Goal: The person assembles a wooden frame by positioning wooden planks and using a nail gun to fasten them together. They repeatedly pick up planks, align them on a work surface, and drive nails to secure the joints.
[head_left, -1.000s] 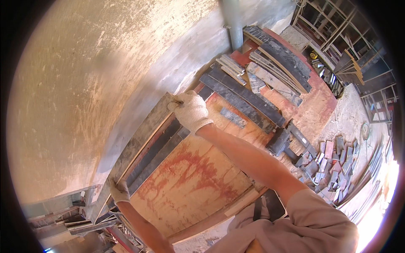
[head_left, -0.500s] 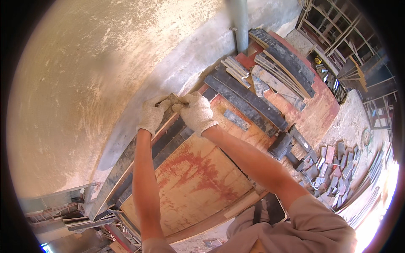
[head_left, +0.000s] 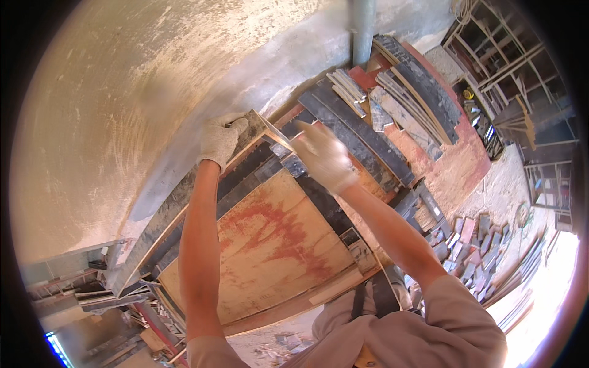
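Note:
My left hand (head_left: 219, 141), in a pale work glove, grips the far end of a long dark-faced board (head_left: 252, 127); its thumb lies over the board near the top edge. The board runs along the wall side of a tan wooden panel (head_left: 270, 233) with red stains. Beside the board's far corner is my right hand (head_left: 325, 158), also gloved and blurred by motion. Its fingers point toward that corner, but what they hold, if anything, cannot be made out. A small dark block (head_left: 293, 164) sits at the panel's corner, just below the right hand.
A plastered wall (head_left: 135, 122) rises along the left. A grey pipe (head_left: 363, 34) stands at the back. Dark planks (head_left: 362, 138) and narrow strips (head_left: 411, 104) lie stacked at the far right. Scrap pieces (head_left: 472, 245) cover the floor, and metal racks (head_left: 503, 49) stand beyond.
My right hand has come away from the left one and moved right, uncovering the board's end corner. The left hand stays on the board. The panel has shifted slightly in view.

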Demonstrator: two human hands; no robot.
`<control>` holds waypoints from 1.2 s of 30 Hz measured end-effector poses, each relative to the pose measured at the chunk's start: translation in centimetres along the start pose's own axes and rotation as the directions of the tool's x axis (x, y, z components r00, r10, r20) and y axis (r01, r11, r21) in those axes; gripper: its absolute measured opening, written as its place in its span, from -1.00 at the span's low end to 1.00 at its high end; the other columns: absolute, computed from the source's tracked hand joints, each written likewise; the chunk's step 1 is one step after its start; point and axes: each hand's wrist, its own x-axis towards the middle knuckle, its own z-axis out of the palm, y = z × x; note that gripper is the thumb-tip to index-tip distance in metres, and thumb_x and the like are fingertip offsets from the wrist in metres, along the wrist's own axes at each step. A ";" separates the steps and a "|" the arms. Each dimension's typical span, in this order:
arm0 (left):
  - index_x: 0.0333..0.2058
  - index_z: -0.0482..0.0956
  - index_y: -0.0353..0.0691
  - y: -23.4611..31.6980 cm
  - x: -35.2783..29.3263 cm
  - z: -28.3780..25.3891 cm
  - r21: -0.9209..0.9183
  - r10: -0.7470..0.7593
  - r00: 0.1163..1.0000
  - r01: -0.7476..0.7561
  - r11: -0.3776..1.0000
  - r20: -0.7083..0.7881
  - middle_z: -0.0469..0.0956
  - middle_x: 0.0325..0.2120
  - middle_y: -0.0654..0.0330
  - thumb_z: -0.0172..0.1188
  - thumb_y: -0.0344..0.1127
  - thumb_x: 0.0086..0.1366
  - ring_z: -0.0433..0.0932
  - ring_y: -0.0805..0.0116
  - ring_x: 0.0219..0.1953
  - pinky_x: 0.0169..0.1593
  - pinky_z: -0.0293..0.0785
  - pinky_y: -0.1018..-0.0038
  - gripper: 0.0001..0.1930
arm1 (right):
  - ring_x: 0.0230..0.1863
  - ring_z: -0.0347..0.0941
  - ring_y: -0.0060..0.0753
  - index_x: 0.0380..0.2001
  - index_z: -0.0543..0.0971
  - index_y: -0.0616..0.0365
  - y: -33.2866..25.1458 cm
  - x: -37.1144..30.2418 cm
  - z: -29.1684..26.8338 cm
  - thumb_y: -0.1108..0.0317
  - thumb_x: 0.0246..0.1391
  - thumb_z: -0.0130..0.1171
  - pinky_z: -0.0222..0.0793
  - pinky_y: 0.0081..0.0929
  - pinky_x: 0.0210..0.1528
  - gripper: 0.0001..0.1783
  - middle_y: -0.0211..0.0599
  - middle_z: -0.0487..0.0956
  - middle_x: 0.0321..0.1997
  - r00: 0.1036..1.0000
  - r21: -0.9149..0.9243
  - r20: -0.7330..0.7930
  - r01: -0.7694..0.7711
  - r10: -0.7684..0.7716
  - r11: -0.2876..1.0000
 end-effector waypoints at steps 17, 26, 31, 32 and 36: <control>-0.11 0.77 -0.16 1.3 -0.5 -0.5 0.096 -0.013 0.998 0.007 0.995 0.065 0.75 -0.30 0.17 0.34 -0.23 0.32 0.62 0.44 -0.30 -0.14 0.53 0.43 -0.76 | 0.13 0.56 0.26 0.40 0.13 0.39 28.5 -24.2 -13.9 0.28 -0.07 0.41 0.47 -0.06 0.19 0.02 0.29 0.60 0.08 0.664 -0.587 0.045 -0.587 0.746 0.558; -0.16 0.77 -0.22 1.7 0.0 -0.1 0.001 0.032 0.997 -0.032 0.999 0.071 0.72 -0.37 0.17 0.31 -0.25 0.31 0.58 0.45 -0.35 -0.19 0.52 0.41 -0.78 | -0.68 0.35 -0.54 -0.18 0.64 0.18 9.1 -9.2 -22.8 0.34 0.09 0.41 0.34 -0.49 -0.58 -0.75 -0.44 0.44 -0.66 0.510 0.117 0.568 -0.827 0.646 0.549; -0.16 0.77 -0.22 0.6 -0.3 -0.5 -0.011 0.043 0.997 -0.042 0.999 0.061 0.69 -0.43 0.16 0.30 -0.26 0.30 0.55 0.47 -0.40 -0.24 0.51 0.41 -0.77 | -0.49 0.46 -0.54 -0.24 0.61 0.11 -6.9 3.5 -21.0 0.02 0.10 0.46 0.42 -0.50 -0.41 -0.59 -0.46 0.57 -0.45 0.621 0.073 0.743 -0.447 0.250 0.892; -0.16 0.76 -0.22 0.8 -0.2 -0.6 0.009 0.059 0.997 -0.059 0.998 0.057 0.68 -0.45 0.16 0.30 -0.26 0.29 0.54 0.47 -0.41 -0.24 0.50 0.41 -0.77 | -0.68 0.34 -0.55 -0.22 0.57 0.18 -7.0 5.5 -20.1 0.23 0.12 0.44 0.39 -0.46 -0.61 -0.69 -0.47 0.48 -0.59 0.603 0.069 0.752 -0.472 0.265 0.879; -0.24 0.78 -0.21 1.3 -0.3 -0.1 -0.057 0.107 0.994 -0.106 0.993 0.014 0.67 -0.46 0.00 0.27 -0.23 0.24 0.64 0.24 -0.40 -0.21 0.54 0.31 -0.77 | -0.63 0.28 -0.72 -0.30 0.63 0.11 -11.5 11.9 -17.8 0.06 0.23 0.35 0.18 -0.61 -0.62 -0.68 -0.61 0.40 -0.61 0.476 -0.094 0.842 -0.334 0.254 0.938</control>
